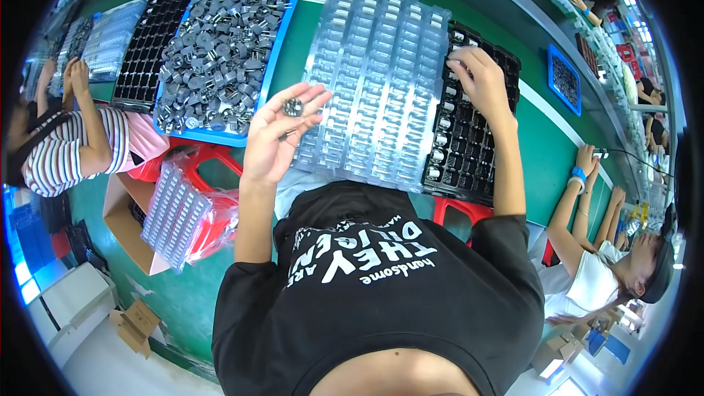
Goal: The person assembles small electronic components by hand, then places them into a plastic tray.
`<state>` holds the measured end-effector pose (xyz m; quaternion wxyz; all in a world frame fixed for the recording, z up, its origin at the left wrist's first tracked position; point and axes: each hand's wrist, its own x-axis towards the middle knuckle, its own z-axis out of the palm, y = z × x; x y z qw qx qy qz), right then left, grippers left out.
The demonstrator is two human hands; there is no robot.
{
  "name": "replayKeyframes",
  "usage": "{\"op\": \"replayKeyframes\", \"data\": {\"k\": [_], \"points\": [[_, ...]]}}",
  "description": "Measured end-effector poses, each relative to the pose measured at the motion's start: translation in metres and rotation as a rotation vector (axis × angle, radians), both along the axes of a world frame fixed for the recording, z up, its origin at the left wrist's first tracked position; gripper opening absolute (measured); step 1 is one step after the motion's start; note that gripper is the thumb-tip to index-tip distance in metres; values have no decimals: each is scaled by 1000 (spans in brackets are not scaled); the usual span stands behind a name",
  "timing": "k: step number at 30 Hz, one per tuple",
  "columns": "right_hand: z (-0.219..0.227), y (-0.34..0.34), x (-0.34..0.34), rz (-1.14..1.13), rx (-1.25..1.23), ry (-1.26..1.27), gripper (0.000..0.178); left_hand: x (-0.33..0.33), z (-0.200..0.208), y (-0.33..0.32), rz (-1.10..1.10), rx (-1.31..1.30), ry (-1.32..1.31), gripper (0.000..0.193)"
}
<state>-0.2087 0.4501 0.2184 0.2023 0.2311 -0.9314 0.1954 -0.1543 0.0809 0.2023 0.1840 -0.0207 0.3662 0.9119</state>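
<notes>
My left hand (pixel 277 132) is raised, palm up, between the blue bin and the clear tray. Its fingers hold a small dark round part with metal pins (pixel 292 108). Over the upper left of a black compartment tray (pixel 480 136) is my right hand (pixel 480 82), thumb and fingertips pinched together; what they grip, if anything, is hidden. Silver pieces sit in some pockets along that tray's left side. Beside it lies a large clear plastic tray (pixel 378 77) with rows of shiny metal pieces, its right edge against the black tray.
To the left, a blue bin (pixel 273 66) is heaped with grey round pinned parts (pixel 220 55). Another black tray (pixel 150 44) stands past it. Co-workers' arms (pixel 576 198) reach over the bench at both sides. A cardboard box (pixel 128 209) and red stools (pixel 209 169) stand below.
</notes>
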Motion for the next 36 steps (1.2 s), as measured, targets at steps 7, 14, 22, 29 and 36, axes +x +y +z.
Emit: {"op": "replayKeyframes", "data": {"k": [7,14,22,29,36], "points": [[-12,-30,-96,150,18,-73,13,14,1,1,-67,-306,170,54],[2,-26,-115,218,206,-229,12,20,4,0,-82,-465,259,40],[0,-25,-114,248,125,-110,15,21,4,4,-24,-553,297,32],[36,-104,-17,411,-808,-665,18,20,6,18,159,-817,428,32],[40,-140,25,611,-381,-371,28,22,14,29,140,-890,526,32]]}}
